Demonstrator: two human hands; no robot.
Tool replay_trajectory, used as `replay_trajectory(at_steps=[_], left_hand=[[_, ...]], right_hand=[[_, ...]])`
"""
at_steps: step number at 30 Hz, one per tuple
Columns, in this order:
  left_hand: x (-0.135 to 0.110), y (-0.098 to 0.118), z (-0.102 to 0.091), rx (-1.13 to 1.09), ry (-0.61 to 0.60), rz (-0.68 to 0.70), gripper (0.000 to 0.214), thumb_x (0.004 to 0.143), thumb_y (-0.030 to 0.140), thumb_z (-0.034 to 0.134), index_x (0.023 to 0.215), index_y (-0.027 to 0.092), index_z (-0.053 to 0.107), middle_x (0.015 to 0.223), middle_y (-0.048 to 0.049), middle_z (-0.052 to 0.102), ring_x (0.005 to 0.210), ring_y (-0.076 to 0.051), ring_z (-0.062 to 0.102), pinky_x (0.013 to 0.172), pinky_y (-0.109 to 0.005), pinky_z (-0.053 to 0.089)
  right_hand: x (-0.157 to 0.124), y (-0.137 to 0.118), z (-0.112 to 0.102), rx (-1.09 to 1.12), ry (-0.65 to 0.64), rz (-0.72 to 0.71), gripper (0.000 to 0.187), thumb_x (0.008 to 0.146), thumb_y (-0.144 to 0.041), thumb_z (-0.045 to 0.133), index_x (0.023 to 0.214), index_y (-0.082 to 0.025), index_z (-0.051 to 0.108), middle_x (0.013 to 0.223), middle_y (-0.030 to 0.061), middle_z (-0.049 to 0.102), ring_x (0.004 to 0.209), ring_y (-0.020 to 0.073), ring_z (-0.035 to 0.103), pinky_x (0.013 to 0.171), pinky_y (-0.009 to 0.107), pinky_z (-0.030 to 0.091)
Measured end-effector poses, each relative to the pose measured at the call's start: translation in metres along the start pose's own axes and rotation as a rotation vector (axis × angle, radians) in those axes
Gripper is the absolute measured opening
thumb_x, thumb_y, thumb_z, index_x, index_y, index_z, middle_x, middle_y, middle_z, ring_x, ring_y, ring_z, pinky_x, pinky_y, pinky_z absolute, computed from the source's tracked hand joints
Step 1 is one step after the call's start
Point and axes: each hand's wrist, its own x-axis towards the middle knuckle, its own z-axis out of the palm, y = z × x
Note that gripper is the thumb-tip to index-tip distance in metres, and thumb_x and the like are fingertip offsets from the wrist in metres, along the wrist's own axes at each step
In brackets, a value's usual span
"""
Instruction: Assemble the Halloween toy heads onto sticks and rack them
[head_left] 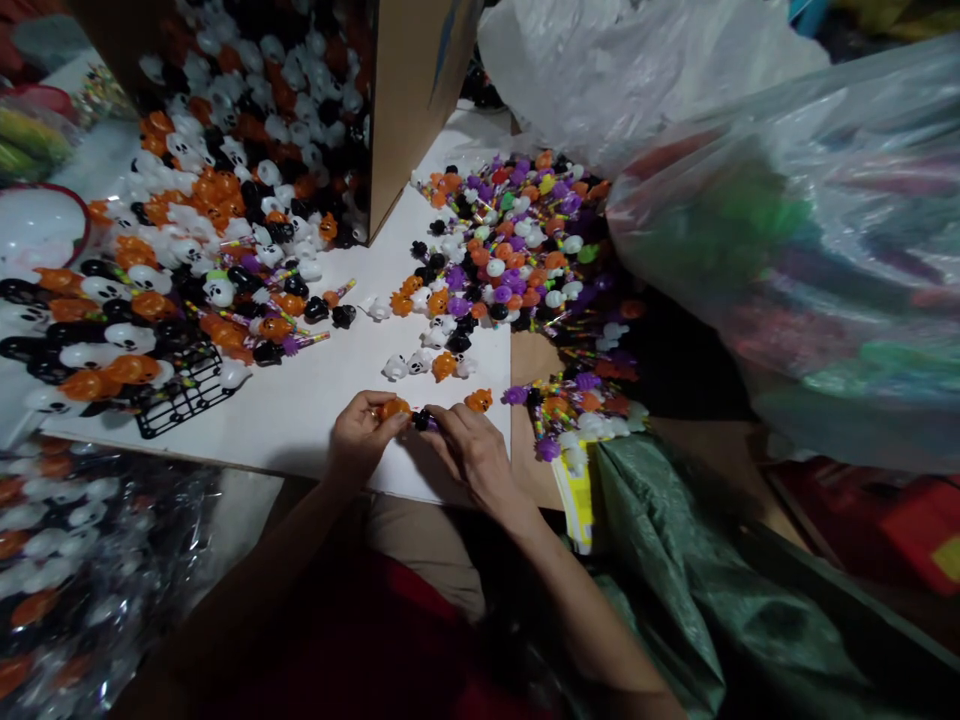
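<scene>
Pinching an orange figure (394, 408) between thumb and fingers, the left hand (361, 435) works at the near edge of a white tabletop (300, 432). Just to its right, the right hand (474, 445) has its fingertips pressed together on a small black piece (423, 420), partly covered by the fingers. The orange figure and the black piece meet end to end or nearly so; whether they are joined cannot be told.

A loose orange figure (478, 401) lies just beyond the right hand's knuckles. Farther off, a small group of white and orange figures (444, 366) sits on the tabletop, and behind it spreads a large pile of patterned sticks (517, 260) with purple, orange, black and white tops. A smaller bunch of sticks (585, 410) lies to the right of the right hand.

On the far left, a heap of figures (217, 195) in orange, white and black reaches out of an open cardboard box (409, 110). Nearer, a black grid (184, 395) leans among them. Along the right stand a bulging clear plastic bag (847, 250) and, nearer, crumpled green sheeting (675, 540).
</scene>
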Motion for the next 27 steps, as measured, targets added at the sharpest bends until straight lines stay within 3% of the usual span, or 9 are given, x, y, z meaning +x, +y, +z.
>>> replay_trajectory(at_steps=[3,8,10,12,15,18,22,24,27], left_hand=[[-0.004,0.004,-0.003,0.121,-0.037,0.158,0.027,0.066,0.029,0.076,0.087,0.017,0.065,0.082,-0.0036,0.068,0.078,-0.016,0.065,0.075,-0.029,0.054],[-0.01,0.015,-0.018,0.363,-0.303,0.413,0.027,0.069,0.03,0.078,0.093,0.019,0.07,0.093,-0.0084,0.07,0.087,-0.02,0.066,0.074,-0.032,0.056],[-0.012,0.017,-0.024,0.418,-0.373,0.518,0.03,0.069,0.029,0.079,0.097,0.021,0.071,0.095,-0.0085,0.072,0.09,-0.021,0.067,0.078,-0.034,0.056],[-0.012,0.016,-0.028,0.462,-0.353,0.591,0.03,0.07,0.027,0.079,0.099,0.023,0.07,0.094,-0.0072,0.072,0.09,-0.021,0.068,0.079,-0.034,0.057],[-0.011,0.01,-0.03,0.545,-0.223,0.588,0.03,0.073,0.029,0.078,0.101,0.022,0.069,0.098,-0.0074,0.071,0.091,-0.02,0.067,0.072,-0.03,0.057],[-0.009,0.007,-0.028,0.616,-0.129,0.666,0.032,0.072,0.032,0.078,0.1,0.021,0.069,0.1,-0.0086,0.071,0.094,-0.021,0.067,0.076,-0.032,0.058],[-0.003,0.012,-0.022,0.632,-0.315,0.783,0.028,0.072,0.027,0.078,0.097,0.023,0.069,0.099,-0.0074,0.073,0.093,-0.021,0.068,0.082,-0.033,0.057],[0.001,0.012,-0.018,0.606,-0.309,0.68,0.026,0.07,0.029,0.078,0.094,0.022,0.069,0.097,-0.0072,0.072,0.092,-0.021,0.068,0.079,-0.033,0.058],[0.003,0.007,-0.009,0.404,-0.105,0.344,0.029,0.071,0.033,0.076,0.092,0.017,0.065,0.087,-0.0061,0.071,0.081,-0.018,0.069,0.071,-0.03,0.058]], right_hand=[[-0.001,0.004,0.003,0.326,-0.015,0.103,0.035,0.099,-0.041,0.041,0.099,-0.016,0.065,0.081,0.0055,0.06,0.074,0.0165,0.053,0.067,0.027,0.039],[-0.002,0.011,0.011,1.107,-0.352,0.303,0.053,0.084,-0.066,0.053,0.061,-0.018,0.048,0.055,-0.0053,0.039,0.053,0.0086,0.034,0.052,0.023,0.026],[-0.003,0.008,0.018,1.342,-0.382,0.372,0.057,0.075,-0.071,0.06,0.057,-0.019,0.042,0.051,-0.0074,0.035,0.049,0.0071,0.029,0.049,0.023,0.023],[-0.003,0.001,0.024,1.483,-0.327,0.443,0.057,0.071,-0.07,0.065,0.057,-0.02,0.043,0.048,-0.0081,0.035,0.046,0.0067,0.03,0.048,0.023,0.024],[0.003,-0.01,0.031,1.611,-0.258,0.564,0.055,0.07,-0.069,0.068,0.059,-0.019,0.047,0.046,-0.0082,0.036,0.045,0.0063,0.029,0.048,0.023,0.024],[0.009,-0.016,0.036,1.673,-0.254,0.653,0.058,0.07,-0.073,0.064,0.06,-0.02,0.043,0.045,-0.0089,0.034,0.043,0.0051,0.024,0.046,0.022,0.022],[0.009,-0.009,0.038,1.678,-0.312,0.681,0.062,0.069,-0.081,0.056,0.065,-0.021,0.043,0.045,-0.0117,0.027,0.042,0.0044,0.015,0.044,0.021,0.019],[0.009,0.0,0.034,1.486,-0.268,0.643,0.06,0.077,-0.078,0.049,0.067,-0.019,0.048,0.044,-0.0104,0.031,0.04,0.0059,0.022,0.044,0.022,0.023],[0.006,0.01,0.02,0.938,-0.098,0.456,0.053,0.09,-0.065,0.044,0.085,-0.015,0.062,0.059,-0.002,0.053,0.054,0.0116,0.048,0.055,0.024,0.037]])
